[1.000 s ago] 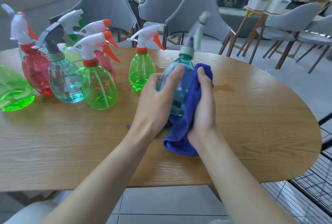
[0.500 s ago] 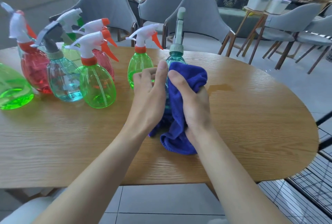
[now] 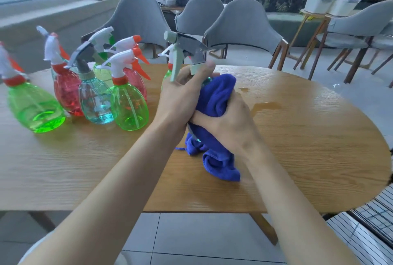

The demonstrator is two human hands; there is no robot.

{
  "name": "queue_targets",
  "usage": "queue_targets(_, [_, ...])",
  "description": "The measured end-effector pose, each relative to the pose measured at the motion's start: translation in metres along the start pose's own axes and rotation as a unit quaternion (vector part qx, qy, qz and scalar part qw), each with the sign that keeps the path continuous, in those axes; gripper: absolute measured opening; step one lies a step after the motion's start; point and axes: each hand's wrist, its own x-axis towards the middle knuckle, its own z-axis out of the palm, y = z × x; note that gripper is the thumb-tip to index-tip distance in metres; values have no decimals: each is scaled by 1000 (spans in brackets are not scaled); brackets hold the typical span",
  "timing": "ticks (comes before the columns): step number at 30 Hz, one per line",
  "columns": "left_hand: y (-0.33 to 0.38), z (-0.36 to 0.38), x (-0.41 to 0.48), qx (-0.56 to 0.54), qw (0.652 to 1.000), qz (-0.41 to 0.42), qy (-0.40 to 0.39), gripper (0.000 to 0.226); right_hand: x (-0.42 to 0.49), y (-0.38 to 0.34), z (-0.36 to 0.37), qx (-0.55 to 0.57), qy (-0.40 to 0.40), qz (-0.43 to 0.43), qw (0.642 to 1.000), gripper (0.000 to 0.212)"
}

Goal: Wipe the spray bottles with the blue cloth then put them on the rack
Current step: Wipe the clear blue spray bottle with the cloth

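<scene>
I have the bottle (image 3: 185, 51) near the middle of the desk (image 3: 308, 141), tilted a little, its grey-green spray head above my fists with the nozzle to the left. My left grip (image 3: 180, 99) is wrapped tight round the neck just under the collar, thumb up against it. My right grip (image 3: 230, 120) is clamped on the cloth (image 3: 219, 94), pressing it round the bottle's body, which is nearly all hidden. The cloth's loose end hangs down to the desk top. I cannot tell whether the bottle's base rests on the desk.

To my right the desk top runs past a wet patch (image 3: 263, 105), just beside the cloth, to its rounded edge. Beyond that edge, low on the right, I see the rack (image 3: 374, 211). To my left the other bottles (image 3: 93, 99) stand close together; the nearest green bottle (image 3: 129, 107) is near my left wrist but apart. Grey chairs (image 3: 242, 30) line the far edge.
</scene>
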Motion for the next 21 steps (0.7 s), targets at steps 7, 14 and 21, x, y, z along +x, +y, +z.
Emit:
queue_targets(7, [-2,5,-5,-41,998,-37,-43,25,-2,1,-22,271,-81,116,952,23])
queue_targets(14, [-4,17,-3,-89,994,-50,-29,34,-11,4,-17,496,-94,170,846,52])
queue_targets(21, [-4,27,1,-137,989,-51,-16,38,-19,12,-8,564,0,182,805,44])
